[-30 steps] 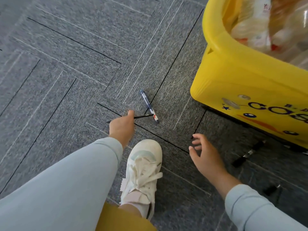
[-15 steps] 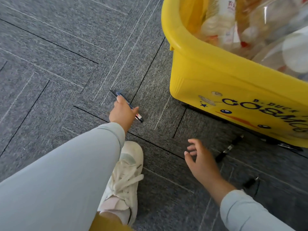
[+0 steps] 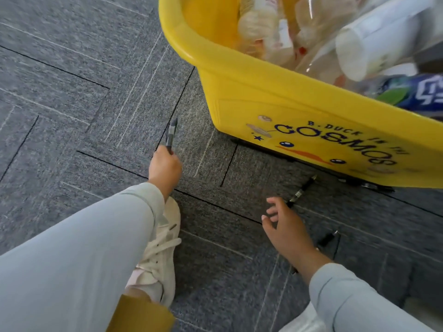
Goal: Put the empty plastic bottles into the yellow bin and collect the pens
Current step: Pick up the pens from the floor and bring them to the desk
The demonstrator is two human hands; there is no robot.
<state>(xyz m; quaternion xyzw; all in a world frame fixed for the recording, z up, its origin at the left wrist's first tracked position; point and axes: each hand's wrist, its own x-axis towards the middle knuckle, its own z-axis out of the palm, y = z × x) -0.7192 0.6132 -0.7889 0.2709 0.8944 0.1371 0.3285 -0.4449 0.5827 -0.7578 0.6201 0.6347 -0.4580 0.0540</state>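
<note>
My left hand is closed around pens whose dark ends stick up above the fist, lifted off the grey carpet. My right hand hovers open, fingers spread, just left of a black pen lying on the carpet near the bin's base. Another black pen lies to the right of that wrist. The yellow bin stands at the upper right and holds several empty plastic bottles.
My white shoe rests on the carpet between the hands, below the left wrist. A further dark pen lies along the foot of the bin. Grey carpet tiles spread to the left.
My left hand reached to the blue pen on the carpet, closed on it and lifted it along with the thin black pen. The view shifted toward the bin; my right hand stayed open.
</note>
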